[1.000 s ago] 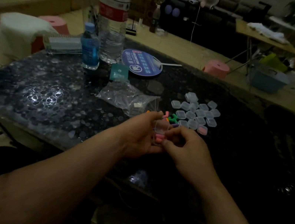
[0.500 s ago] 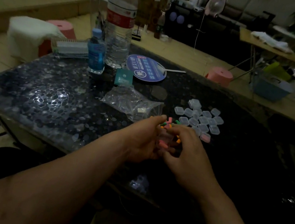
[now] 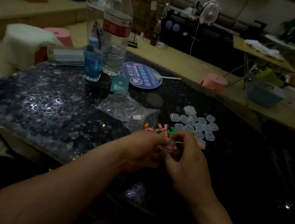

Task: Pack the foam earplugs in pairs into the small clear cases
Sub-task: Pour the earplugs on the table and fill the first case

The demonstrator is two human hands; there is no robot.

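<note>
My left hand [image 3: 145,150] and my right hand [image 3: 187,157] meet over the dark table, both curled round one small clear case [image 3: 167,148] with pink earplugs inside; the case is mostly hidden by my fingers. Just beyond my hands lies a loose pile of pink, green and orange foam earplugs [image 3: 160,131]. Further right sits a cluster of several small clear cases [image 3: 196,125]. One case holding pink earplugs [image 3: 201,143] lies beside my right hand's knuckles.
A crumpled clear plastic bag [image 3: 127,111] lies left of the earplugs. At the back of the table [image 3: 46,106] stand a large water bottle [image 3: 115,30], a small blue bottle [image 3: 92,59], a teal card [image 3: 120,84] and a round blue fan [image 3: 142,75].
The case stood with its lid up between my hands a second ago. Both hands have since folded round it and the lid no longer shows. The camera has tilted slightly.
</note>
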